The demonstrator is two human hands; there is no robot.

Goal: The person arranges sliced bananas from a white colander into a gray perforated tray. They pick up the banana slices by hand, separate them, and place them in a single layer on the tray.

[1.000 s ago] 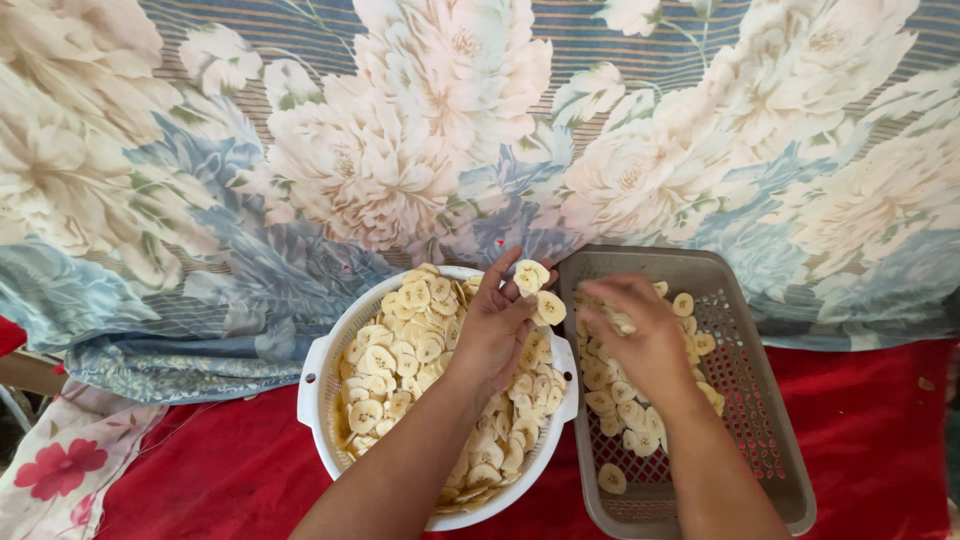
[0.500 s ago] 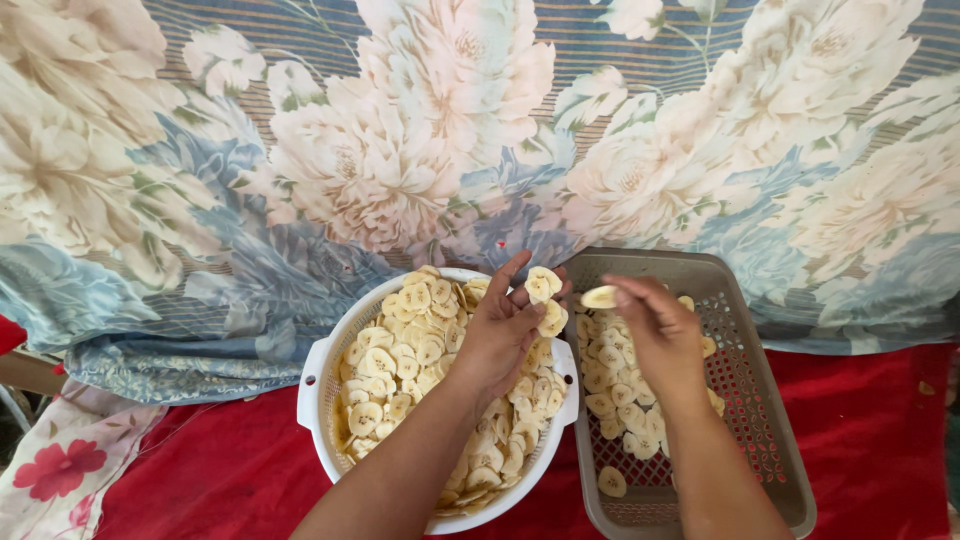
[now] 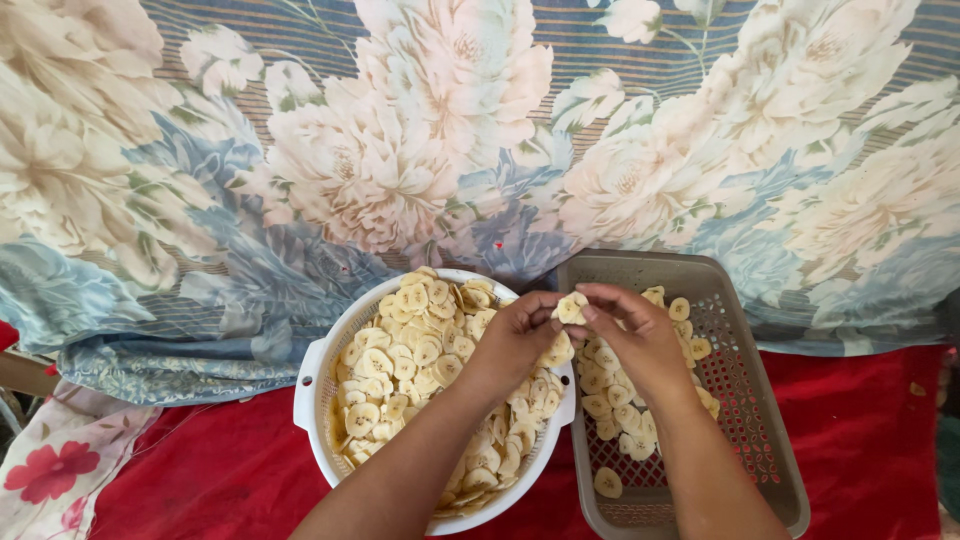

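A round white colander (image 3: 312, 398) holds a heap of pale yellow banana slices (image 3: 412, 372). To its right lies a grey perforated tray (image 3: 745, 400) with several slices spread in a single layer (image 3: 620, 410). My left hand (image 3: 515, 340) hovers over the colander's right rim, gripping a small stack of stuck-together slices (image 3: 571, 309). My right hand (image 3: 632, 335) is over the tray's left side, its fingertips pinching the same stack from the right. The two hands meet above the gap between colander and tray.
Colander and tray rest on a red cloth (image 3: 220, 480). Behind them hangs a large flowered fabric in blue and cream (image 3: 420, 150). A white cloth with red flowers (image 3: 50, 475) lies at the lower left.
My right hand lifted from the tray's slices and moved left to meet my left hand. Both now pinch the stack of slices that the left hand held up.
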